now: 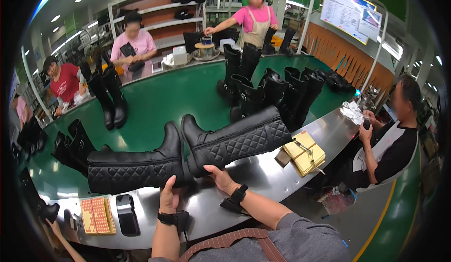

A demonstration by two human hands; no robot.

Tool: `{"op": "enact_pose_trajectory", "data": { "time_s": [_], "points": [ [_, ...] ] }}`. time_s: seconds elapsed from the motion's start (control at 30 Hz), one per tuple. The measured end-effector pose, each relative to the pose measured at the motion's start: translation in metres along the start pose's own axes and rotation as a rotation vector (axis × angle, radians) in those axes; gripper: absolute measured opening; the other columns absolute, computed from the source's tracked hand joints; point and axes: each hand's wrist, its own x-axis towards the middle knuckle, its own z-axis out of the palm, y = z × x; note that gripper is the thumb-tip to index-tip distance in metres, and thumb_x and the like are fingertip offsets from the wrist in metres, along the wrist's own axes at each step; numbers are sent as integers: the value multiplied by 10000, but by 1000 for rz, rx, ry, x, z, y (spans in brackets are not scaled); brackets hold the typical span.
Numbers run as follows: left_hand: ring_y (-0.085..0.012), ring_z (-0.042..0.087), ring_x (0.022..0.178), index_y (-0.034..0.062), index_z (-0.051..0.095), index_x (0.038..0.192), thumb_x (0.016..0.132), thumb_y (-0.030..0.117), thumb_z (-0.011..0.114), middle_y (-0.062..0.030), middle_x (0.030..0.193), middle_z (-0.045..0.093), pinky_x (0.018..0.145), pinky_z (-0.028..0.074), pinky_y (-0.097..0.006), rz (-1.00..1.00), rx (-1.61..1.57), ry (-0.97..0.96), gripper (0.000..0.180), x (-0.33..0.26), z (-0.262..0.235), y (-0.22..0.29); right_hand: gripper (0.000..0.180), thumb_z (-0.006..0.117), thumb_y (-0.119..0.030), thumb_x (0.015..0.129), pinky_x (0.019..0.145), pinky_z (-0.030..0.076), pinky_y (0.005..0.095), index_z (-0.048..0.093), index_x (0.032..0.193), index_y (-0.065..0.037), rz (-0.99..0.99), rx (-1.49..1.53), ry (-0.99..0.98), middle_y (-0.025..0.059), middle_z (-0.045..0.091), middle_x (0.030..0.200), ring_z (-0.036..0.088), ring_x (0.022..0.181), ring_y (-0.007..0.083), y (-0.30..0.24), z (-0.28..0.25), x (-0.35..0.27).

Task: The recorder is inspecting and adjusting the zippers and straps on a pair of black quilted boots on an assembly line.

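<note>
Two tall black boots with quilted shafts and side zippers are held up in front of me, soles toward each other. The left boot (134, 169) lies sideways with its shaft pointing left; my left hand (168, 195) grips it near the heel, thumb up. The right boot (239, 142) tilts up toward the right, and my right hand (222, 179) grips it by the heel end. Most of the fingers of both hands are hidden behind the boots. Each wrist wears a black strap.
Beneath the boots runs a metal worktop (263, 184) bordering a green belt (159, 95). Yellow cards (307, 155), a phone (127, 215) and a patterned booklet (97, 216) lie on the worktop. Several boots (107, 97) stand on the belt. Co-workers stand around it; one (387, 135) is at my right.
</note>
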Motion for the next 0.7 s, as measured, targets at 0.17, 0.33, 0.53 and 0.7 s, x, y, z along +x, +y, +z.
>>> {"op": "enact_pose_trajectory", "data": {
  "time_s": [0.17,0.33,0.53,0.7],
  "points": [
    [-240,597,1164,54,538,1330,877,73,668,-83,1266,612,1015,487,-402,40,38,51,471,7,-18,-15,380,650,-110,854,963,509,384,593,1221,-32,-6,52,36,74,643,1179,613,1099,230,11,-11,-3],
    [-247,606,1148,50,561,1298,902,163,653,-85,1243,635,1020,464,-445,43,46,103,422,4,-22,-14,333,627,-142,855,934,516,414,636,1169,-32,-43,55,81,83,685,1098,652,1039,246,23,-20,4],
    [-242,609,1141,53,580,1278,903,185,649,-87,1233,644,1016,462,-444,31,-24,118,404,5,-29,-8,336,607,-146,867,936,515,399,618,1179,-23,-100,-24,60,70,668,1110,645,1038,220,19,-29,2],
    [-239,591,1168,59,556,1302,884,114,664,-76,1251,623,1021,463,-442,64,3,101,435,3,-19,-8,336,710,-113,837,912,483,307,634,1154,-35,-64,-115,71,40,640,1116,601,1010,153,12,-15,-1]
  ]
}}
